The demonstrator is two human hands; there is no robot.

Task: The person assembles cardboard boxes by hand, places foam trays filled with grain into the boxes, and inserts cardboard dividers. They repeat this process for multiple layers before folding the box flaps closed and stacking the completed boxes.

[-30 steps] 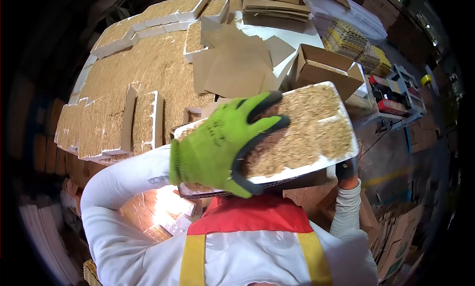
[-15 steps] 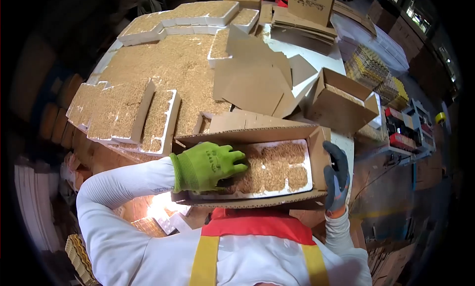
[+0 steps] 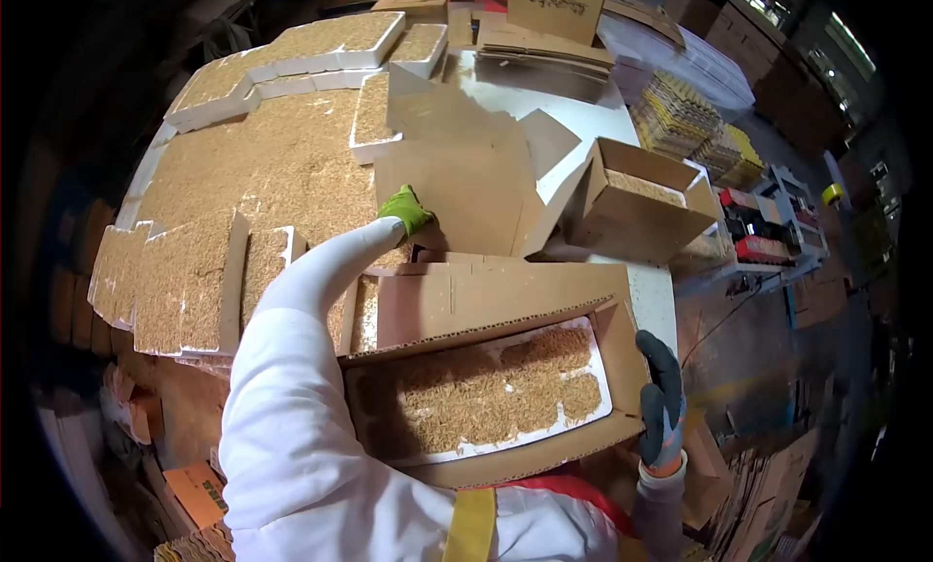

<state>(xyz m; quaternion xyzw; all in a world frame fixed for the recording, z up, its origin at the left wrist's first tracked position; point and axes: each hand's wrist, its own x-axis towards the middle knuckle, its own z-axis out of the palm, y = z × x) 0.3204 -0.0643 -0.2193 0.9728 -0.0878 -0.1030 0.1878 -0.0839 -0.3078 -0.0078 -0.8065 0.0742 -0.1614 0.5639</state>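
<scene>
Left hand (image 3: 406,210): off the tray now, at the near-left edge of the cardboard sheets (image 3: 462,173); cannot tell if it grips.
Right hand (image 3: 663,407): fingers apart, loosely curved beside the box's right end.
White tray (image 3: 486,446): in the open box (image 3: 622,348) by the table's (image 3: 653,295) near edge, filling exposed.
Flap (image 3: 437,300): between tray and sheets.
Second box (image 3: 641,222): near the table's right edge.

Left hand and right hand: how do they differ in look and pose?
The left hand has a bright green glove; the right hand has a dark grey one, orange near the wrist. The left hand reaches out to the cardboard sheets; the right hand is at the near carton. Both wear gloves.
</scene>
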